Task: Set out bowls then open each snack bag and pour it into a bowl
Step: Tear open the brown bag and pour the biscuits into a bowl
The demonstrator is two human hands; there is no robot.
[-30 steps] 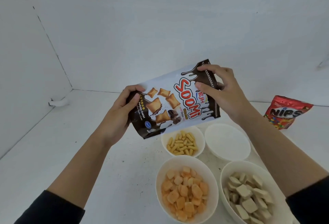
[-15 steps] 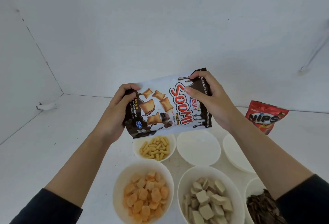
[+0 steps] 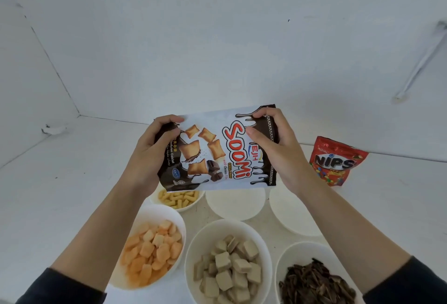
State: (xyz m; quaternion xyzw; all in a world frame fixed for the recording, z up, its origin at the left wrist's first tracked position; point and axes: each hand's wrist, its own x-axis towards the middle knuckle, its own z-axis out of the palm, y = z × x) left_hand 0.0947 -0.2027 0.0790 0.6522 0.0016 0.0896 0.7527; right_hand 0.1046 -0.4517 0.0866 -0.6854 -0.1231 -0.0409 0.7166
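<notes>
One sideways brown-and-white Soomi bag (image 3: 215, 156), left hand (image 3: 150, 156) and right hand (image 3: 274, 150) gripping its ends.

Both hands gripping sideways Soomi bag (image 3: 217, 151) above six white bowls, Nips bag (image 3: 336, 161) at right

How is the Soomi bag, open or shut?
Shut, it seems: the Soomi bag shows no tear along its top edge, though the right hand covers part.
</notes>
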